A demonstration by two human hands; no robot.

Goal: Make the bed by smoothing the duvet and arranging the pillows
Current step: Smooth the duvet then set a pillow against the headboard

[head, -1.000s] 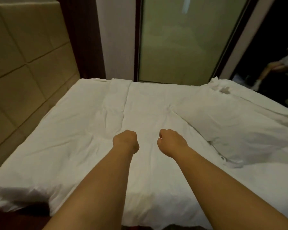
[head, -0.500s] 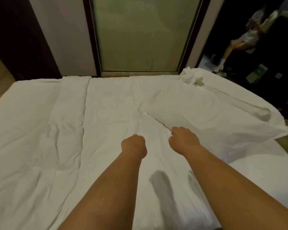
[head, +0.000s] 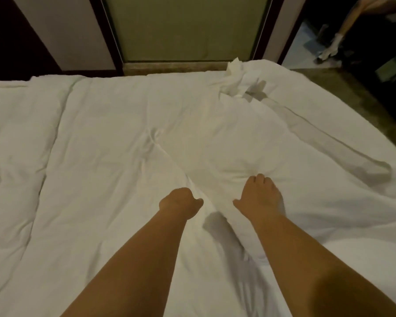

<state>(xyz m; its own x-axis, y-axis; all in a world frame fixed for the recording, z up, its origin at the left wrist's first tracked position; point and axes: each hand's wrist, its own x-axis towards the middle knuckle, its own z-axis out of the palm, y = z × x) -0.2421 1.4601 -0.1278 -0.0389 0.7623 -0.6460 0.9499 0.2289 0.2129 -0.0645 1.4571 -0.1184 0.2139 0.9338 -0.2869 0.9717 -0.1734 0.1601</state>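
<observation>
White duvet (head: 89,156): spread over the whole bed, left edge to right edge of the view; creased in long, shallow folds, with a puckered knot of wrinkles near the middle.

Folded-over layer (head: 272,138) of the same white bedding: lying on top of the duvet on the right half, inner edge running diagonally from the central pucker down toward the hands. Cannot tell whether part of the duvet or a separate piece.

Frosted glass panel (head: 188,28): upright in a dark frame, just beyond the far side of the bed.

Floor (head: 329,92): visible past the far right corner of the bed.

Right hand (head: 258,197): palm down on the folded-over layer, thumb out to the side, fingers (head: 260,178) curled into the cloth and gathering it; wrinkles fanning out from the fingertips.

Left hand (head: 178,203): curled into a fist at the diagonal edge of the folded-over layer, touching it; cannot tell whether cloth is held inside.

Crumpled corner (head: 236,69): bunched and standing up at the far edge.

Another person's foot (head: 332,46): in white, on the floor, top right.
</observation>
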